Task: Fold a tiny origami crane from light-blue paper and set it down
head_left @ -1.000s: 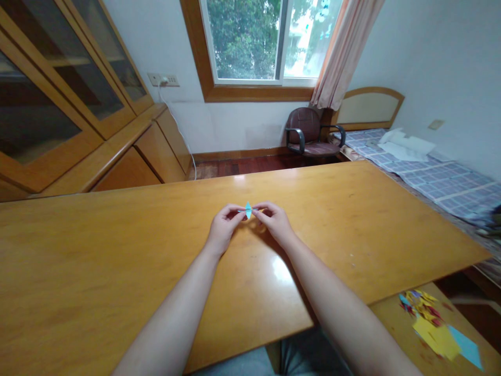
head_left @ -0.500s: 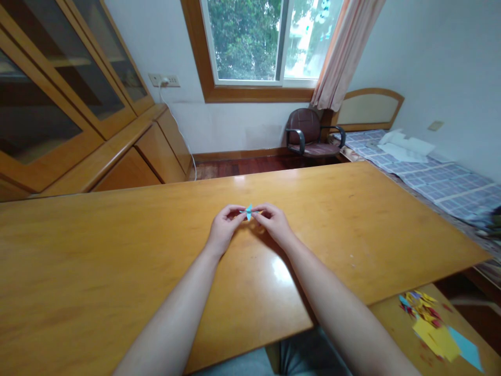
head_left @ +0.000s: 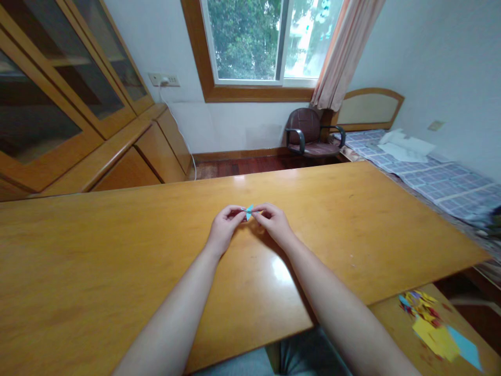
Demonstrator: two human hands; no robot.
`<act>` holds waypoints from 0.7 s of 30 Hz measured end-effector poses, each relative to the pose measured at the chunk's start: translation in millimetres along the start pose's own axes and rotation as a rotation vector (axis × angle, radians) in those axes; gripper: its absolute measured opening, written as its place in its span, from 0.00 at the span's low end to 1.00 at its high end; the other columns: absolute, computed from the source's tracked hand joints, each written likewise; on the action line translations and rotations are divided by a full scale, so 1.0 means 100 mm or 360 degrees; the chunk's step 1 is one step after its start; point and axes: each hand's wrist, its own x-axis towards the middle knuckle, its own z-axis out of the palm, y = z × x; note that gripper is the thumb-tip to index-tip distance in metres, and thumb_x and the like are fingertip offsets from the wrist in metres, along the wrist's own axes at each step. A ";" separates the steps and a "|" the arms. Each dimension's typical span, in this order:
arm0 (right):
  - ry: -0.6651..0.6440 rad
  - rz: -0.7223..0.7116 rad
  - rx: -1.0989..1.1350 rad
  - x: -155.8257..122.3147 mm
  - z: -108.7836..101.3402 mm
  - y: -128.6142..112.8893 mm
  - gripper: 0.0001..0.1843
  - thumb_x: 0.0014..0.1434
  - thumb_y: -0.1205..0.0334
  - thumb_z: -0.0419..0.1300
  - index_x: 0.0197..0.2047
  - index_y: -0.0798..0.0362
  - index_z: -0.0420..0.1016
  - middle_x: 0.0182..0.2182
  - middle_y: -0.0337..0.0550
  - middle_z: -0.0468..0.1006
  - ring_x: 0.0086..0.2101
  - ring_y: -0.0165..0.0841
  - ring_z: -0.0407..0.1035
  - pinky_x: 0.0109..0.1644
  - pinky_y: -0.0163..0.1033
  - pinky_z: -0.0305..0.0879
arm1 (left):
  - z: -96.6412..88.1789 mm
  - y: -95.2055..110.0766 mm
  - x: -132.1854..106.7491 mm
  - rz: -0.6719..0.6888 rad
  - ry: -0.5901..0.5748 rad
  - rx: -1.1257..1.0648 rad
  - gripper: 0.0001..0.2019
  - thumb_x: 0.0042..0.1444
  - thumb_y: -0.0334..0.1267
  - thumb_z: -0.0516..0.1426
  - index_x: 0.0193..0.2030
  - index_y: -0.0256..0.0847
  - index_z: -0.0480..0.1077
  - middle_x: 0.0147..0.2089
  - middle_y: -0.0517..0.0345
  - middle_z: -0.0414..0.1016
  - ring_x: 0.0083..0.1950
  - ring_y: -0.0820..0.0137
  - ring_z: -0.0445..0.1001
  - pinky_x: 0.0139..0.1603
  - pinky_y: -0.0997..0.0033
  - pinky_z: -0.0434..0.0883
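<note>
Between my two hands is a small folded piece of light-blue paper, like a tiny origami figure with pointed ends. My left hand pinches its left side between thumb and fingertips. On the opposite side, my right hand grips it with thumb and index finger. Both hands are over the middle of the wooden table. My fingertips hide parts of the paper, and its exact shape is too small to make out.
At the lower right, a lower wooden surface bears a pile of colourful folded paper pieces, yellow paper sheets and a light-blue sheet. A brown armchair stands beyond the table, near a bed.
The blue paper has turned or bent slightly between my fingertips, so its upright points now lean to the right. My hands and arms have hardly moved.
</note>
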 end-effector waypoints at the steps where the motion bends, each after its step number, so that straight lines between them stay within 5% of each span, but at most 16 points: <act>1: -0.0001 -0.0014 -0.0015 0.00 0.00 0.00 0.08 0.56 0.58 0.62 0.37 0.52 0.79 0.31 0.40 0.78 0.23 0.27 0.67 0.28 0.32 0.65 | 0.00 -0.01 0.00 -0.0002 0.0005 -0.0006 0.13 0.47 0.43 0.66 0.37 0.38 0.74 0.33 0.58 0.78 0.35 0.70 0.75 0.43 0.69 0.72; 21: 0.0007 -0.0179 -0.0195 -0.01 -0.01 0.00 0.06 0.58 0.62 0.61 0.38 0.52 0.78 0.31 0.40 0.78 0.24 0.27 0.66 0.29 0.32 0.64 | -0.01 -0.04 0.01 -0.0036 -0.0032 -0.0002 0.12 0.48 0.41 0.65 0.38 0.38 0.75 0.34 0.58 0.77 0.35 0.73 0.74 0.42 0.73 0.71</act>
